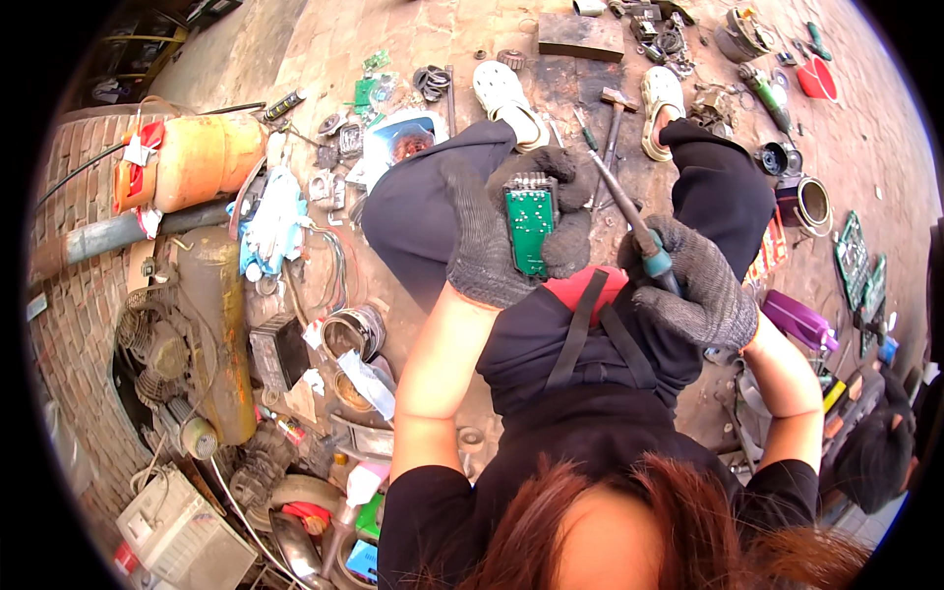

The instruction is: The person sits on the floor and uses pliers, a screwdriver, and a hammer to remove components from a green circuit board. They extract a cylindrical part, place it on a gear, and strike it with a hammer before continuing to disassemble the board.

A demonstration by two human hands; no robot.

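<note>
the left hand point(489, 251) is wrapped around a green board point(530, 231) between the knees, and the right hand point(703, 290) is curled tight around a long tool point(639, 226). the board looks whole, with a dark ridged part point(531, 181) at its top end. the tool's tip is apart from it, so i cannot tell how much is done or left.

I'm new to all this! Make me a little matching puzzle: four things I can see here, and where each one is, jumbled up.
Things:
1. green circuit board
2. teal-handled tool
3. hammer
4. orange cylinder

Places:
A. between the pale shoes
B. in the right hand
C. toward the picture's left side
D. in the left hand

Pairs: 1-D, 2-B, 3-A, 4-C
</note>
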